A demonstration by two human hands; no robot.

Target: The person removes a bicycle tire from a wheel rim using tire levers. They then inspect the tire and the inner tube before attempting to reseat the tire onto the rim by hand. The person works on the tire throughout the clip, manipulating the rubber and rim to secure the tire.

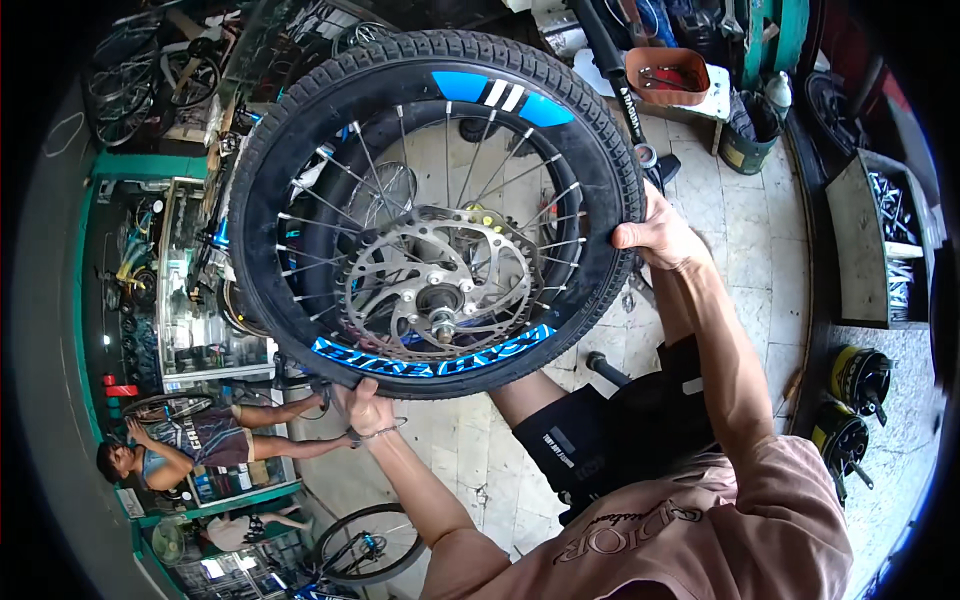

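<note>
A bicycle wheel (590, 285) is held up in front of me, its flat side tilted toward the camera. It has a knobby black tire (330, 80), a black rim with blue and white decals, and silver spokes. At its center sits a large slotted metal brake disc (385, 285) around the hub axle (440, 315). My right hand (658, 235) grips the tire at the right, thumb on the sidewall and fingers behind it. Lower left, my left hand (368, 408) closes on the tire's bottom edge; most of its fingers are hidden behind the wheel.
A white stool (715, 100) at the upper right bears a reddish-brown tray (668, 78) of tools. Beside it stands a dark bucket (750, 135). A metal parts box (880, 245) is at the right. At the left are glass display cases (190, 290), another person (200, 445), and a bicycle wheel (370, 545).
</note>
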